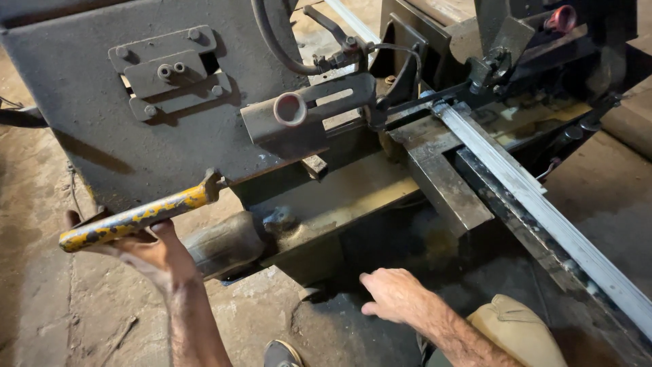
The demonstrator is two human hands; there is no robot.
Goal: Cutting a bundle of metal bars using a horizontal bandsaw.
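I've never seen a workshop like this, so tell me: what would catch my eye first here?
Probably the chipped yellow handle at lower left, gripped from beneath by the left hand; it sticks out of a big grey saw machine filling the upper left. Next, the long pale metal bar running diagonally down the right side. The right hand hovers open, low in the middle, holding nothing.

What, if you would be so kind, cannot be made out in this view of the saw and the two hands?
- Head view: the left hand wraps the chipped yellow metal lever from below; the lever hides its fingertips.
- The long grey metal bar on the machine bed runs off the lower right edge; its end is cut off.
- The dark grey machine housing is cut by the top edge.
- The right hand hovers open over dark, shadowed floor; contact cannot be told.
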